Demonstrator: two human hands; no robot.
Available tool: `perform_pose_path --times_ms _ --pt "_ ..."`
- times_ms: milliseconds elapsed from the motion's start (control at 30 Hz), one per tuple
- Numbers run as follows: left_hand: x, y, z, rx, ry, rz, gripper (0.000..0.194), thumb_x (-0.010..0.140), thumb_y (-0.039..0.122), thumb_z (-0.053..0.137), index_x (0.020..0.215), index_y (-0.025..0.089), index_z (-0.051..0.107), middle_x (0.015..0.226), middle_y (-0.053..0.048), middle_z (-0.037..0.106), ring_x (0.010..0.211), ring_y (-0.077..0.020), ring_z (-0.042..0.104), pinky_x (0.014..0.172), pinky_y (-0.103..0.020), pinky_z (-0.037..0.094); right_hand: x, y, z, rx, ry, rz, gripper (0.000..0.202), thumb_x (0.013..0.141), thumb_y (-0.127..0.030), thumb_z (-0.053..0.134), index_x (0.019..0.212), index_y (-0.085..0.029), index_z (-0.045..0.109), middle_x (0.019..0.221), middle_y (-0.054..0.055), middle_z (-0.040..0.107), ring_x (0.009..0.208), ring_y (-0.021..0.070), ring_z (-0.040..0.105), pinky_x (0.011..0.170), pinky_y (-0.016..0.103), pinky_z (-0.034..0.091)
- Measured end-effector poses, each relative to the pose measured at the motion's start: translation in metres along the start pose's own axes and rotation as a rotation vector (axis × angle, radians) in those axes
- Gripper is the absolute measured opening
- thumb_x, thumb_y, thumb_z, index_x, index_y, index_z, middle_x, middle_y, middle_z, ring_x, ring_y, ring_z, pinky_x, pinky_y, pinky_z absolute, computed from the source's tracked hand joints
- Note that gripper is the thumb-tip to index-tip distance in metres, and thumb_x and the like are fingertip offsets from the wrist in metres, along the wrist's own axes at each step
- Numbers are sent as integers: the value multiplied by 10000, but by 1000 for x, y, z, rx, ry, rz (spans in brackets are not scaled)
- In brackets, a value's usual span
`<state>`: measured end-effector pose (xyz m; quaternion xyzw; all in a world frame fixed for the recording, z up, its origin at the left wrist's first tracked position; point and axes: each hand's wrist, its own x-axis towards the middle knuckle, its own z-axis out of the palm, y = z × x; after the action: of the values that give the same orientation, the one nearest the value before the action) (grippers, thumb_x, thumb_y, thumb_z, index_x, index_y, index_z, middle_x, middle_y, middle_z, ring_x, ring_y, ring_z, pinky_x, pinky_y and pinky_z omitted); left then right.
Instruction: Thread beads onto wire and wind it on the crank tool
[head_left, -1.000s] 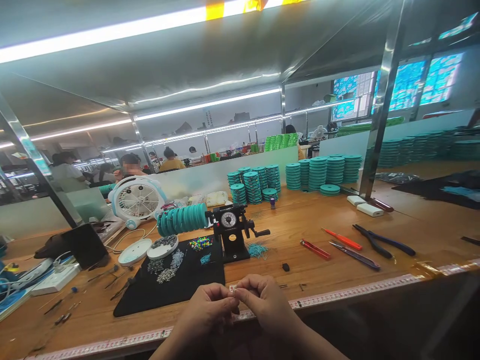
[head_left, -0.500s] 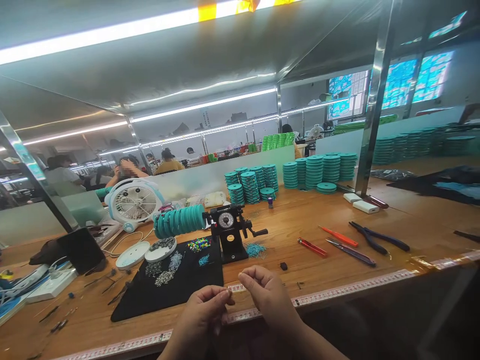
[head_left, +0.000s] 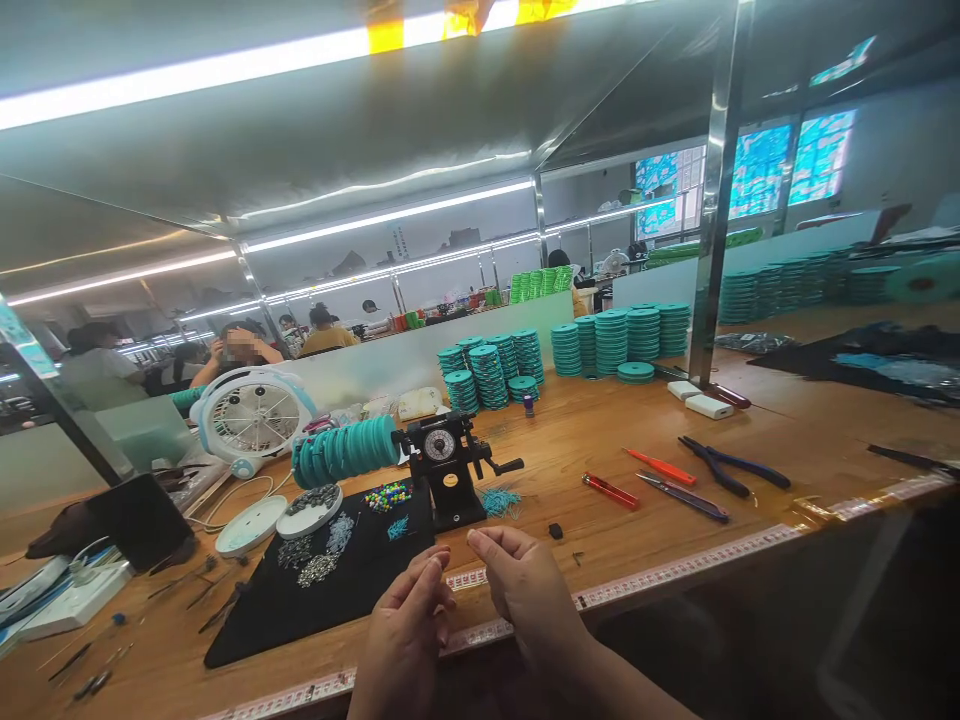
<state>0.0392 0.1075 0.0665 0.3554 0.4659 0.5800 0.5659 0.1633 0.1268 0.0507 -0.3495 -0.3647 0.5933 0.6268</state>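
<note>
My left hand (head_left: pixel 409 622) and my right hand (head_left: pixel 531 592) are raised over the front edge of the bench, fingertips a short way apart. Thumb and forefinger are pinched together on each; whatever they hold is too fine to make out. Beyond them stands a black hand-cranked winder (head_left: pixel 448 468) with a dial, a row of teal spools (head_left: pixel 349 452) on its left side. Left of my hands lies a black mat (head_left: pixel 300 625) bearing colored beads (head_left: pixel 387 495), small metal pieces (head_left: pixel 318 570) and short blue pieces (head_left: pixel 397 527). More blue strands (head_left: pixel 501 502) rest beside the crank.
Pliers (head_left: pixel 731 466), scissors-like snips (head_left: pixel 682 497), an orange tool (head_left: pixel 660 466) and a red tool (head_left: pixel 610 491) lie to the right. Teal spool stacks (head_left: pixel 491 372) stand at the back. A fan (head_left: pixel 255 420) is at left. A measuring tape (head_left: pixel 675 556) runs along the front edge.
The view has turned slightly right, so the bench things sit further left. Both hands have risen a little and their fingers stay pinched.
</note>
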Motion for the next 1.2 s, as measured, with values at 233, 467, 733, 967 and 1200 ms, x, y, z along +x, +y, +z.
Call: perform_pose_path --times_ms 233,467,733,967,1200 --pt "9 -4 8 -106 -71 -38 315 585 313 822 824 127 736 812 -43 636 584 -63 493 492 -140 421 1 -1 -1 9 -187 -6 289 707 -415 715 708 -127 706 624 42 666 629 158 605 649 265 461" --pt "6 -4 8 -363 -99 -295 223 644 229 785 817 141 677 596 57 522 389 -6 361 328 -114 240 -8 5 -8 67 -131 50 230 687 -340 726 643 -141 620 564 -2 625 562 122 572 583 233 446" --pt "0 -6 17 -427 -116 -508 258 768 340 664 587 175 582 343 75 340 321 -72 371 400 -190 357 -22 1 8 87 -195 -15 258 761 -361 647 686 -164 499 565 1 642 429 114 583 452 220 458" --pt "-1 -2 18 -492 -136 -637 447 747 345 679 415 166 440 311 31 419 304 -78 420 359 -163 271 -26 -3 11 37 -240 -47 270 758 -370 647 654 -152 529 590 23 658 463 148 629 503 273 519" --pt "-1 -3 14 -552 -300 -626 548 733 382 687 359 179 342 291 45 341 298 -66 360 372 -179 281 -23 5 6 25 -205 -67 241 784 -324 639 665 -162 506 628 48 686 555 159 653 540 262 507"
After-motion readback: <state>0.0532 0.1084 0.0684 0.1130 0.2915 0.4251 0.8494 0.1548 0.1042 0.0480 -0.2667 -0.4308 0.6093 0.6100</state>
